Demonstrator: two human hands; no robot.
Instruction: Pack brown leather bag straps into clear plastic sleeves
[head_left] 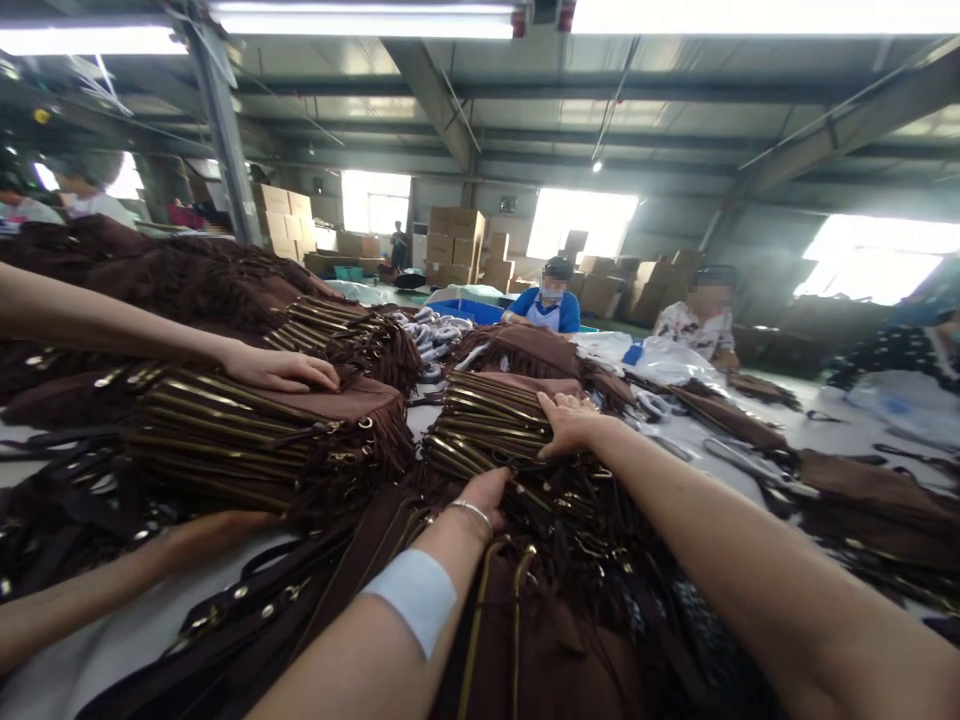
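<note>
Brown fringed bags with gold zippers lie stacked in a pile (487,420) at the centre. My left hand (487,495), with a bracelet on the wrist and a pale patch on the forearm, reaches to the pile's lower edge; its fingers are hidden under or behind the bags. On the pile's upper right side rests my right hand (571,422), fingers spread on the bags. More brown bags (555,640) with zippers and straps lie below my hands.
Another person's hands touch a second zippered stack (225,430) at left, one on top, one below. Grey-wrapped handles (435,335) lie behind the stacks. A person in blue (551,300) and others sit across the table. Cartons (454,245) stand farther back.
</note>
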